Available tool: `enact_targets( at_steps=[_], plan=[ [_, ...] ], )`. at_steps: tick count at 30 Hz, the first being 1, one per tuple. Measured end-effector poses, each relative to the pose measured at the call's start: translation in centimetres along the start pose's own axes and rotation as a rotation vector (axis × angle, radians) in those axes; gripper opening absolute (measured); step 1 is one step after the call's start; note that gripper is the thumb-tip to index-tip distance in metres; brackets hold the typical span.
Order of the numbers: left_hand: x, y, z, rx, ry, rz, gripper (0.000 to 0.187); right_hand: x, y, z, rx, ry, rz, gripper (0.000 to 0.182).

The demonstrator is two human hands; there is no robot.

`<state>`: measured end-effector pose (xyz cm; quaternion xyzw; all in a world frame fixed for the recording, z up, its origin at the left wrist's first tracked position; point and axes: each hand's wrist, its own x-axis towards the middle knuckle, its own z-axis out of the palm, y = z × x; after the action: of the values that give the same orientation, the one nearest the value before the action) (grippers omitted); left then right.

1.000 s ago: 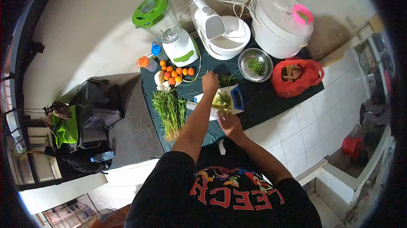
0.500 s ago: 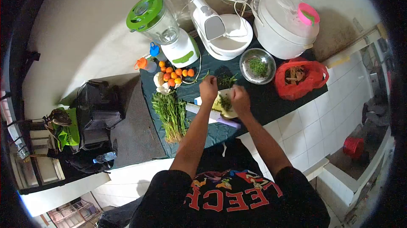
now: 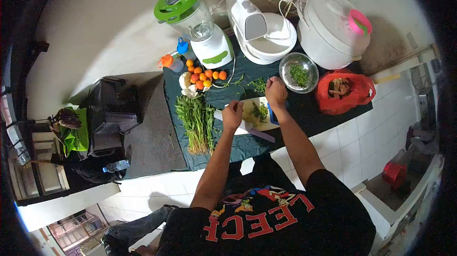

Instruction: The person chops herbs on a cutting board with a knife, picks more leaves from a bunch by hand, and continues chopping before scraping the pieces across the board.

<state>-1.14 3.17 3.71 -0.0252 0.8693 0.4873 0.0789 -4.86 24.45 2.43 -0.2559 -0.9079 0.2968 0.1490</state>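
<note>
My left hand (image 3: 233,114), fingers curled, is at the left side of the cutting board (image 3: 251,105), over the knife's blade. The knife (image 3: 262,135) lies at the near side of the board with its purple handle pointing right. Chopped green herbs (image 3: 259,112) lie on the board. My right hand (image 3: 276,93) is closed beyond the board's right end, close to loose green sprigs (image 3: 257,84) and the metal bowl (image 3: 284,72) of chopped greens. Anything inside either hand is too small or hidden to make out.
Leafy stalks (image 3: 196,123) lie left of the board, with small orange fruits (image 3: 204,76) behind them. A blender (image 3: 212,49), a stand mixer (image 3: 250,20) and a white cooker (image 3: 328,32) line the wall. A red plastic bag (image 3: 328,101) sits at the right.
My left hand has come down from beyond the board to its left side. My right hand has moved from over the board away from me, towards the bowl. The camera view has shifted slightly.
</note>
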Motion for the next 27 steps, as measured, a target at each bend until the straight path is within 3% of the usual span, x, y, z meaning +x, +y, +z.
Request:
enact_targets(
  at_steps=[3,6,13,22,24,27],
  plan=[
    [-0.6,0.0,-0.6,-0.055,-0.034,-0.025,0.030,-0.3,0.2,-0.9,0.082,-0.023,-0.162,0.018],
    [-1.0,-0.5,-0.7,-0.060,-0.070,-0.029,0.032,-0.4,0.7,-0.6,0.006,-0.182,-0.147,0.019],
    [-1.8,0.2,-1.9,-0.046,-0.082,0.024,0.025,-0.5,-0.5,-1.2,-0.085,-0.140,-0.122,0.014],
    [-1.9,-0.1,-2.0,-0.074,-0.066,0.033,0.026,0.3,-0.5,-0.3,-0.259,-0.266,-0.180,0.017],
    [-1.8,-0.2,-2.0,-0.090,-0.063,0.016,0.026,0.1,-0.4,-0.9,-0.072,-0.258,-0.077,0.017],
    [-1.0,0.8,-1.9,-0.125,-0.090,-0.030,0.027,-0.1,0.3,-0.7,0.180,-0.160,-0.097,0.016]
  ],
)
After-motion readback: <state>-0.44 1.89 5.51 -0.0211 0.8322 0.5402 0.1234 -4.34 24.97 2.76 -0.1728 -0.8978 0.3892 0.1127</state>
